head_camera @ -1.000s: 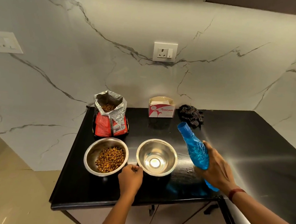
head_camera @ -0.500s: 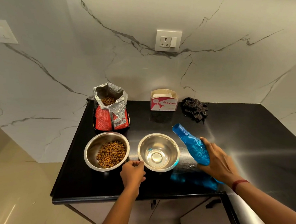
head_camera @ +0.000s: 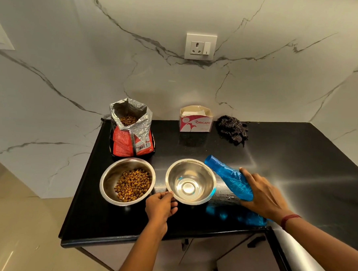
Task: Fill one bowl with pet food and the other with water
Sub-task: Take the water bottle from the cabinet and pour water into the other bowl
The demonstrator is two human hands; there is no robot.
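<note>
On the black countertop (head_camera: 298, 163), the left hand (head_camera: 161, 205) pinches the near rim of the shiny round steel bowl (head_camera: 192, 178) while the right hand (head_camera: 262, 195) curls its fingers round the tilted blue translucent plastic bottle (head_camera: 230, 177) just beside it, likely thin-walled and squashy, best gripped mid-body.

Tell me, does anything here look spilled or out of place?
Only small things. A few specks or droplets lie on the black counter beside the right steel bowl, under the tilted blue bottle; I cannot tell which. A dark cloth sits crumpled at the back.
</note>
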